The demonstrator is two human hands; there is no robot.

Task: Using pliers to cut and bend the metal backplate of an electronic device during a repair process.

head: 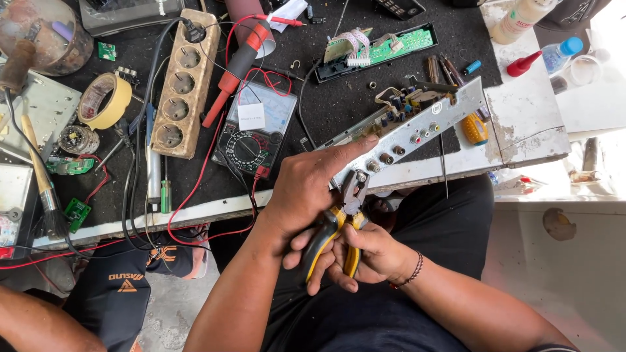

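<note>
Plier handles [329, 238] partly under fingers

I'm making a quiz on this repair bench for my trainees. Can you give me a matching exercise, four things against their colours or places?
Things:
1. pliers
2. tape roll
3. multimeter
4. power strip

Descriptions:
A. beige, with four round sockets, left of the meter
B. yellow and black handles, held in both hands
C. yellowish ring lying flat at the left of the bench
D. dark dial, red leads running from it

Pairs: 1-B, 2-C, 3-D, 4-A

The left hand and right hand both hold the pliers.
</note>
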